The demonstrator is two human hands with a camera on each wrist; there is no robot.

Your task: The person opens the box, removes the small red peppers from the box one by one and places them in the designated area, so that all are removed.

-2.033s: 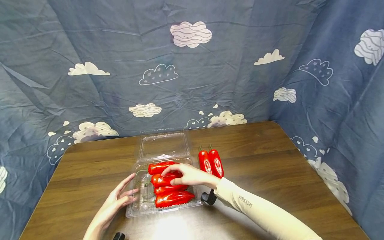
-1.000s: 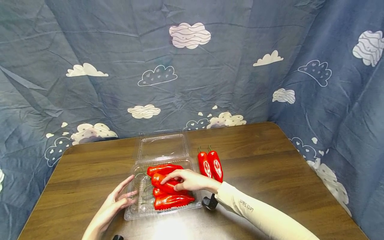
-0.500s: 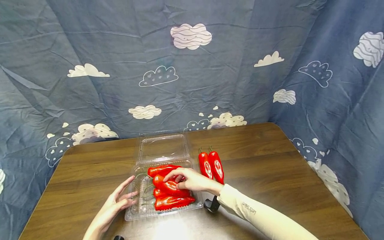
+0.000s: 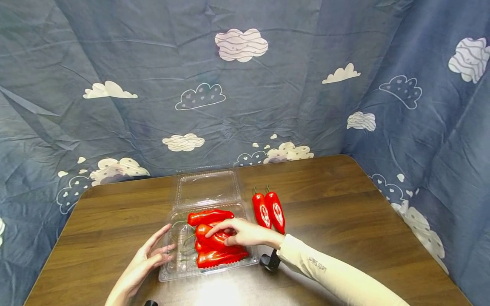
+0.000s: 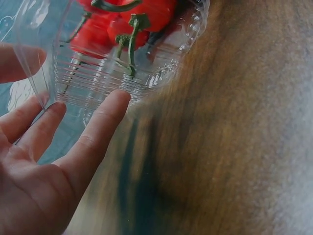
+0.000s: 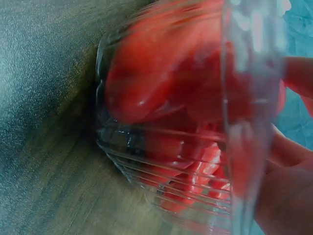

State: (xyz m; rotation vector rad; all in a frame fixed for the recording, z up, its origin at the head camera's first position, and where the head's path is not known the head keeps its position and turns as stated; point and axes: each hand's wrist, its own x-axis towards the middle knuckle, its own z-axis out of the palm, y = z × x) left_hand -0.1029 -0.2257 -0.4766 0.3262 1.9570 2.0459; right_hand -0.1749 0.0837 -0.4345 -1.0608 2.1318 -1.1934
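Pinching a long, shiny red pepper (image 4: 214,242) in a clear plastic clamshell (image 4: 180,270) with right hand (image 4: 245,231), got left hand (image 4: 143,260) splayed alongside.

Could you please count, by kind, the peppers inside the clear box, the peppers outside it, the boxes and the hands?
Inside peppers: at least 4 (they overlap, so more may be hidden)
Outside peppers: 2
Clear box: 1
Hands, left hand and right hand: 2
Total: at least 9

Glossy smooth peppers (image 4: 210,217), clear ribbed plastic container (image 4: 175,267), wood-grained table (image 4: 325,204), matt cloth backdrop (image 4: 153,59)
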